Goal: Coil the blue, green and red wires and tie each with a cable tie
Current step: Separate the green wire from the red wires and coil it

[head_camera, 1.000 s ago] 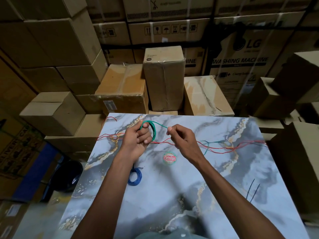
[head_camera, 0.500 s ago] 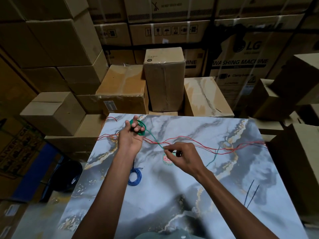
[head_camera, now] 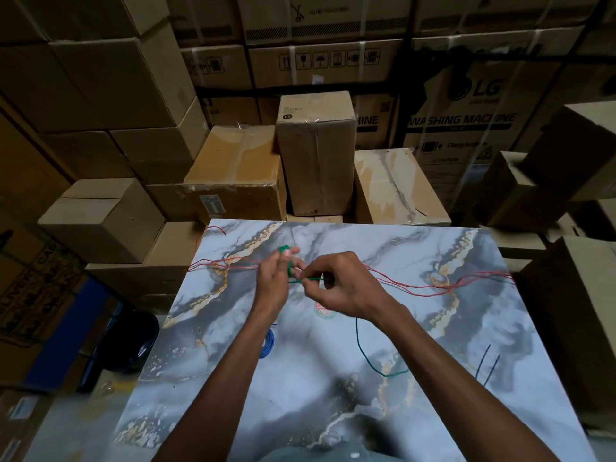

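Wires: three thin insulated wires, blue, green and red, lie on the grey-and-gold marble-patterned tabletop (head_camera: 333, 411); by my reading one looks done, one is in hand, one is untouched.
Loose green tail: nearest the person, the free end of the thin green wire (head_camera: 363, 355) curves across the table below the right wrist, not yet wound in.
Cable ties: two thin dark strips (head_camera: 487, 365) at the near right edge, apparently the remaining ties, unused.
Blue wire: a small blue coil (head_camera: 268, 345) rests just beside the left forearm; whether a tie is on it cannot be told.
Right hand: the right hand (head_camera: 343, 288) pinches the green strand between thumb and fingertips, feeding it leftwards.
Left hand: the left hand (head_camera: 275, 278) has its fingers curled through a small green coil (head_camera: 286, 253), held just above the table.
Red wire: long thin red strands (head_camera: 433, 288) sprawl uncoiled across the far half of the table.
Left to do: finish and tie green, then coil and tie red.
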